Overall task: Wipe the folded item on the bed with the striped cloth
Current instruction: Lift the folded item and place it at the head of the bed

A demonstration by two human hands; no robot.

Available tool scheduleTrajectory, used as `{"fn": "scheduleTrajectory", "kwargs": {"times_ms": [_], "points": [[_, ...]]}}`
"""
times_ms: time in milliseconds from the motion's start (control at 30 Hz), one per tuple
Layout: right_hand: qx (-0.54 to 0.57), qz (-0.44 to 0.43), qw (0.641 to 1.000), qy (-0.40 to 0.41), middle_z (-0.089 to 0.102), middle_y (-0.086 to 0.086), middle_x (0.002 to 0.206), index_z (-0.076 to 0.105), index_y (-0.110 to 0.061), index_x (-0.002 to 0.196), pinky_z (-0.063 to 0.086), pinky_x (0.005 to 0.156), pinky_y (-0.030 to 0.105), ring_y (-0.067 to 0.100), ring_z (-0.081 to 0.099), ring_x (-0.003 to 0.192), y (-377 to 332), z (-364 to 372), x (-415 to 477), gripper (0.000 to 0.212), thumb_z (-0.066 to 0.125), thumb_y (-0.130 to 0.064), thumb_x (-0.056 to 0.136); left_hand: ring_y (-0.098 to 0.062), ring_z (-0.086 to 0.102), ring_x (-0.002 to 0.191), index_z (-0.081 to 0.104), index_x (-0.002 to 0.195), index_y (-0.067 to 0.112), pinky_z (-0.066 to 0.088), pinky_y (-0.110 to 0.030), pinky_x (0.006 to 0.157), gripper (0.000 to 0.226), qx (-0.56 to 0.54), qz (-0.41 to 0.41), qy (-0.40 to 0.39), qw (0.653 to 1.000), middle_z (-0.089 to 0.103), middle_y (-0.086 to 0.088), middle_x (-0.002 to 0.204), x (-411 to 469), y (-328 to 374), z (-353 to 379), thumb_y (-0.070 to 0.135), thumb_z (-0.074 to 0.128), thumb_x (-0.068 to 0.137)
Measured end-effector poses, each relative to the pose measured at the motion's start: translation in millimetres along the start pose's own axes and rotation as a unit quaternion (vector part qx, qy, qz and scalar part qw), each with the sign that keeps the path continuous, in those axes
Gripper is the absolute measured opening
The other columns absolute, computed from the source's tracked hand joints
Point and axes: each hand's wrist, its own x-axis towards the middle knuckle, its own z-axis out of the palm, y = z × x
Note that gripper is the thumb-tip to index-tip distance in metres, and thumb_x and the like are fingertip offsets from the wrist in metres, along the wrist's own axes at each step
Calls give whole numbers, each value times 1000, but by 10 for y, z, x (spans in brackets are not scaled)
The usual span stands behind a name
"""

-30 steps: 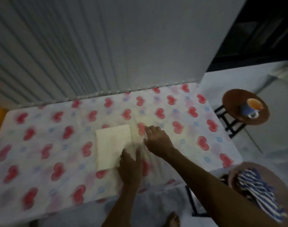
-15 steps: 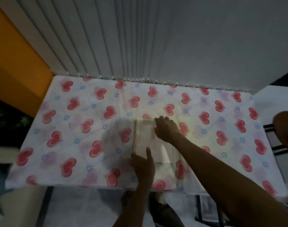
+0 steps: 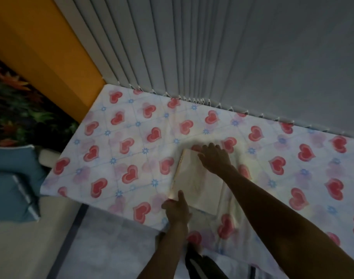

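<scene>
Both hands, left hand [image 3: 177, 210] and right hand [image 3: 215, 159], press flat and empty on the soft, light folded item [image 3: 196, 184], best held by its edges

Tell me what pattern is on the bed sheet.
Red and pink hearts with small blue flowers on a white bed sheet, clearest in the head view.

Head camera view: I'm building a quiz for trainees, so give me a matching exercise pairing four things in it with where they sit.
Things:
1. left hand
2. right hand
3. folded item
4. blue cushion

Places:
A. far end of the folded item
B. off the bed, at the picture's left edge
C. near corner of the folded item
D. flat on the heart-print sheet

Pairs: 1-C, 2-A, 3-D, 4-B
</scene>
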Motion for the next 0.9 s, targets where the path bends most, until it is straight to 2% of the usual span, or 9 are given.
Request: {"fn": "scheduleTrajectory", "kwargs": {"times_ms": [67, 133, 233, 300, 400, 567, 667, 767, 900], "points": [[14, -11, 1000, -3, 57, 13, 132, 50, -23, 140, 50, 99, 52, 35, 56, 119, 24, 14, -5, 40, 44, -41, 105, -43, 65, 109, 35, 137, 5, 60, -56, 89, 59, -45, -21, 8, 999, 60, -22, 127, -1, -3, 31, 43, 60, 100], [28, -24, 999, -5, 57, 13, 131, 49, -29, 140, 50, 99, 54, 36, 55, 120, 30, -5, -24, 37, 43, -40, 105, -42, 65, 113, 38, 140, 2, 59, -56, 92, 61, -64, -30, 7, 997, 62, -23, 129, -8, 7, 63, 42, 60, 100], [24, -36, 999, -13, 56, 11, 130, 47, -35, 142, 50, 98, 55, 36, 54, 119, 47, -2, -36, 37, 40, -40, 105, -42, 66, 112, 47, 136, 4, 60, -57, 89, 56, -106, -45, -3, 993, 64, -23, 125, -6, 13, 84, 44, 60, 99], [29, -26, 999, -18, 56, 12, 129, 49, -31, 140, 51, 97, 53, 36, 54, 118, 42, -14, -27, 38, 39, -41, 105, -42, 66, 110, 52, 131, 4, 60, -56, 90, 51, -85, -42, -14, 995, 65, -24, 121, -8, 14, 121, 45, 57, 100], [41, -14, 999, -23, 58, 15, 125, 52, -22, 136, 52, 95, 53, 37, 56, 114, 21, -34, -5, 38, 40, -42, 106, -44, 64, 114, 46, 135, 3, 58, -54, 96, 58, -40, -28, -11, 999, 63, -23, 124, 1, 11, 173, 48, 57, 99], [64, 17, 997, -25, 60, 14, 116, 56, -18, 129, 55, 91, 49, 34, 60, 106, 9, -131, -17, 51, 36, -58, 104, -32, 64, 111, 39, 145, 6, 58, -44, 92, 75, -69, -39, -12, 997, 58, -23, 135, 52, -6, 142, 52, 66, 93], [87, 58, 994, 10, 62, 14, 109, 61, -6, 116, 55, 87, 45, 33, 63, 101, 44, -212, -59, 58, 39, -58, 102, -37, 53, 128, 34, 150, 2, 49, -50, 108, 85, -23, 25, -14, 999, 50, -19, 144, 26, -6, 118, 50, 70, 89], [36, 57, 998, 2, 63, 15, 115, 63, -11, 123, 54, 91, 47, 33, 61, 109, 109, -319, -118, 46, 40, -46, 105, -39, 51, 129, 38, 145, -2, 46, -49, 110, 83, 20, 96, 9, 995, 52, -21, 140, -47, 92, 96, 47, 74, 88], [103, 133, 985, 48, 67, 16, 119, 68, -11, 114, 51, 95, 47, 35, 60, 108, 134, -547, -263, 58, 28, -52, 105, -36, 53, 130, 28, 151, 11, 45, -53, 109, 84, 30, 180, -14, 983, 51, -15, 145, -258, 345, 13, 50, 71, 90]]}}
